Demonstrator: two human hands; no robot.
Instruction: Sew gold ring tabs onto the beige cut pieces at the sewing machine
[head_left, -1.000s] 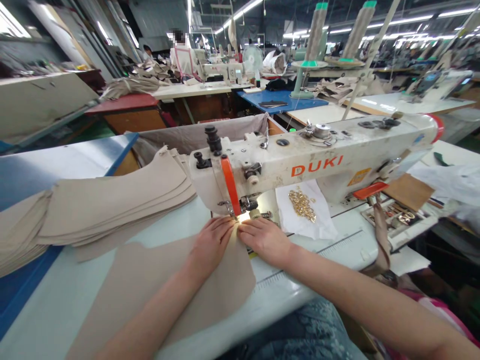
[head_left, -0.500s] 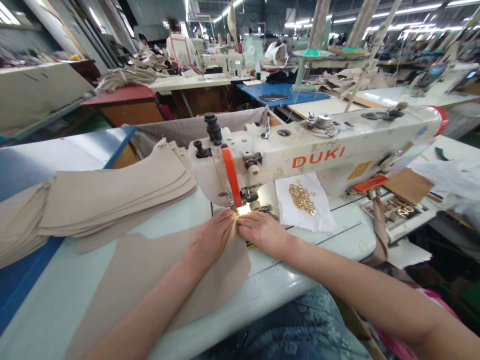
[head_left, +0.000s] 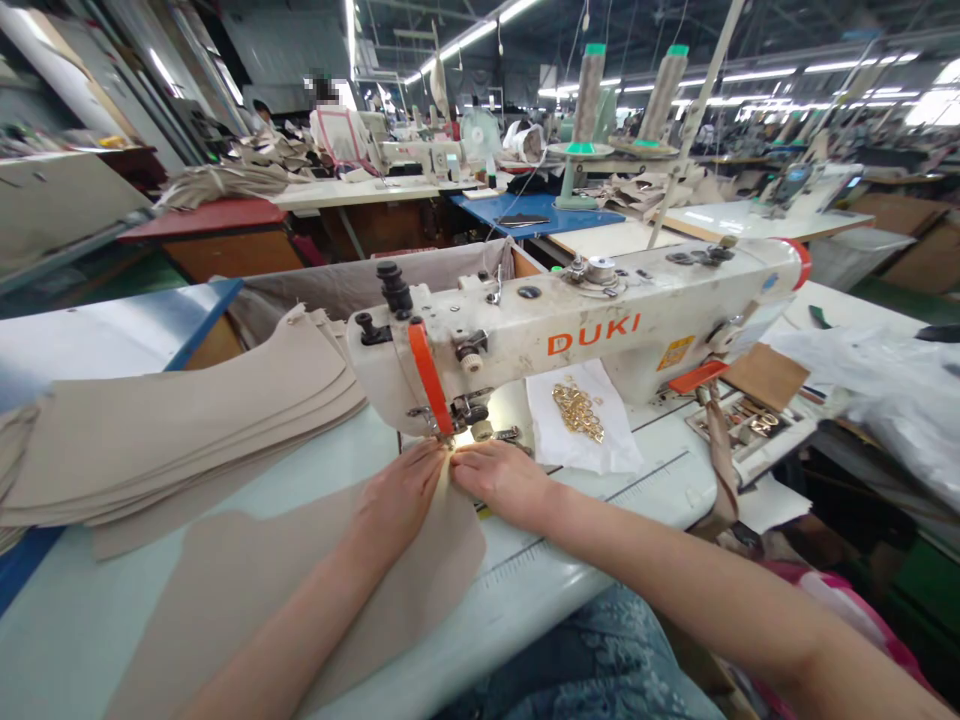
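Beige panel (head_left: 442, 560) is held down at left end of sewing machine (head_left: 517, 335) by left hand (head_left: 401, 492) and right hand (head_left: 506, 482), likely for steadiness; both bunched, pinch can't be told; stack (head_left: 202, 410) kept left, likely for reach

Head view, single: looked forward and down from above and behind the bare left hand (head_left: 401, 495) and bare right hand (head_left: 506, 480), near enough to include both forearms (head_left: 645, 545); faced a long white metal sewing machine (head_left: 517, 315) with orange lettering (head_left: 594, 335) just beyond the hands.
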